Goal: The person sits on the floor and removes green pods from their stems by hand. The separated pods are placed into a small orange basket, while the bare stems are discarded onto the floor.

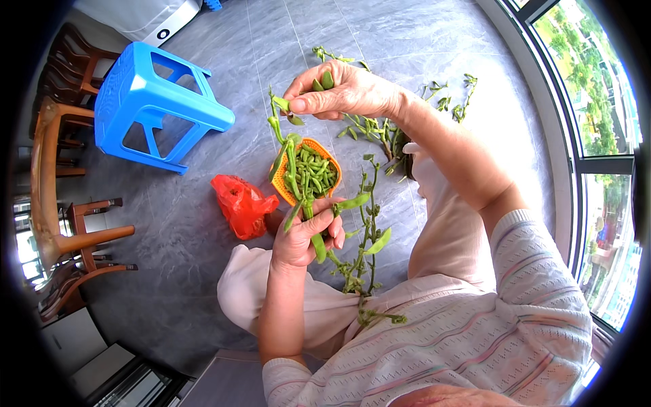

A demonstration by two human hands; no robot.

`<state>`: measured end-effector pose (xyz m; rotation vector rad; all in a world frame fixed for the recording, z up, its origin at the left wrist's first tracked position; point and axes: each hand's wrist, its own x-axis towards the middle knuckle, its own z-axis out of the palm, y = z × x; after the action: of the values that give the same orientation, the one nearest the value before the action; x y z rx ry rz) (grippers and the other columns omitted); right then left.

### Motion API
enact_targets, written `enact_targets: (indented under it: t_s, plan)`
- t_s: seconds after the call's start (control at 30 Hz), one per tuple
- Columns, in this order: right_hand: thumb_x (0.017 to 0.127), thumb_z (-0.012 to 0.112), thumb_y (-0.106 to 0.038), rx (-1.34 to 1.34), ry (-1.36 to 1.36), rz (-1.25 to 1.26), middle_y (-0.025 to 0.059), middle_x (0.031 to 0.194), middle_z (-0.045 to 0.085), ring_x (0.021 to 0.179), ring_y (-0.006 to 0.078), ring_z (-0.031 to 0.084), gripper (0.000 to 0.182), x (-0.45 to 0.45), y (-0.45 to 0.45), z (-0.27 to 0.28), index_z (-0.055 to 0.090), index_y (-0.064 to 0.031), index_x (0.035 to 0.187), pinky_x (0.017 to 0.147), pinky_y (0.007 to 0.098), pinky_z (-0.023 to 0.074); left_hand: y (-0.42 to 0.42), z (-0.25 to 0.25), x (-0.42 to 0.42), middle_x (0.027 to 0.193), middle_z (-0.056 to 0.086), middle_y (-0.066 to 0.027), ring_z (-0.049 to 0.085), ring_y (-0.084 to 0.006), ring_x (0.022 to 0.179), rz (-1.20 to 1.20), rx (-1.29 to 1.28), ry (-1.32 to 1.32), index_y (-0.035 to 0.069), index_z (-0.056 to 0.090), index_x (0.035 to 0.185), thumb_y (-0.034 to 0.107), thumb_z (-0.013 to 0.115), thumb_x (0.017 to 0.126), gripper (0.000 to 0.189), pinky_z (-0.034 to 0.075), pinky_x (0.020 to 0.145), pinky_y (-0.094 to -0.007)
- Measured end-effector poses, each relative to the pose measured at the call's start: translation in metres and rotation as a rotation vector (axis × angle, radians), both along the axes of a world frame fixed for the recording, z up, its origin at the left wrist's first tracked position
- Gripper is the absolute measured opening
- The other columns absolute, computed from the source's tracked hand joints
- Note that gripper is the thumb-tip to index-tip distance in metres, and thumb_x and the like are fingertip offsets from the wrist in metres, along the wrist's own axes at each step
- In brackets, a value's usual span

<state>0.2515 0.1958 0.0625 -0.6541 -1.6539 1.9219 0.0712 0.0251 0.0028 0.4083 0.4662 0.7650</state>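
My left hand (307,236) grips a green bean stalk (290,163) hung with plump pods that look like edamame. The stalk rises from the fist past an orange perforated basket (333,152). Near its upper end, my right hand (343,91) pinches a pod (281,104) between thumb and fingertips. More loose pods (327,80) show tucked in the curled fingers of that hand. Below the hands, the basket on the floor holds many picked green pods (315,173). Another leafy stalk (374,224) with a few pods extends up from my lap, right of my left hand.
A red plastic bag (241,206) sits left of the basket. Farther left stand a blue plastic stool (168,109) and wooden chairs (84,234). Bean stalks (384,135) lie on the grey tiled floor (224,91) beyond my right knee. Windows (580,163) line the right side.
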Motion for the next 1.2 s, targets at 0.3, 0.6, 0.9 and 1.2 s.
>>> enact_targets:
  t_s: [0.3,0.6,0.9,1.2]
  plan:
    - [0.08,0.064,-0.027,0.768,-0.306,-0.365,0.004,0.059,0.057,0.051,0.0165,0.054,0.022,-0.006,0.006,-0.006,0.063,-0.0063,0.089,0.05,0.0298,0.0438,0.0,0.001,0.001,0.072,0.056,-0.0064,0.057,-0.0211,0.063,-0.003,-0.005,0.003,0.004,0.055,0.116,0.014,0.051,0.089,0.029,0.039,0.052,-0.0255]
    - [0.08,0.054,-0.022,0.874,-0.78,-0.862,0.0124,0.053,0.054,0.049,0.024,0.057,0.021,0.036,0.063,-0.041,0.058,-0.0022,0.073,0.052,0.034,0.0489,-0.009,0.002,-0.008,0.069,0.055,-0.0059,0.056,-0.0191,0.059,0.107,0.038,0.201,0.005,0.056,0.114,0.015,0.052,0.089,0.027,0.037,0.048,-0.0254]
    - [0.078,0.049,-0.008,-0.593,0.166,-0.089,0.0077,0.073,0.056,0.042,0.0094,0.04,0.012,-0.004,0.001,-0.035,0.052,-0.0019,0.088,0.035,0.0238,0.0328,-0.003,0.002,-0.006,0.069,0.054,-0.0051,0.057,-0.02,0.059,0.057,0.014,0.078,0.004,0.055,0.115,0.015,0.051,0.089,0.028,0.036,0.048,-0.0247]
    - [0.081,0.062,-0.008,-0.426,0.125,0.012,-0.0031,0.066,0.05,0.047,0.0039,0.041,0.015,-0.008,-0.016,-0.029,0.056,-0.005,0.095,0.037,0.0196,0.0322,-0.003,0.001,-0.007,0.069,0.054,-0.0056,0.056,-0.0207,0.059,0.045,-0.009,0.048,0.003,0.054,0.115,0.016,0.052,0.089,0.029,0.038,0.051,-0.0263]
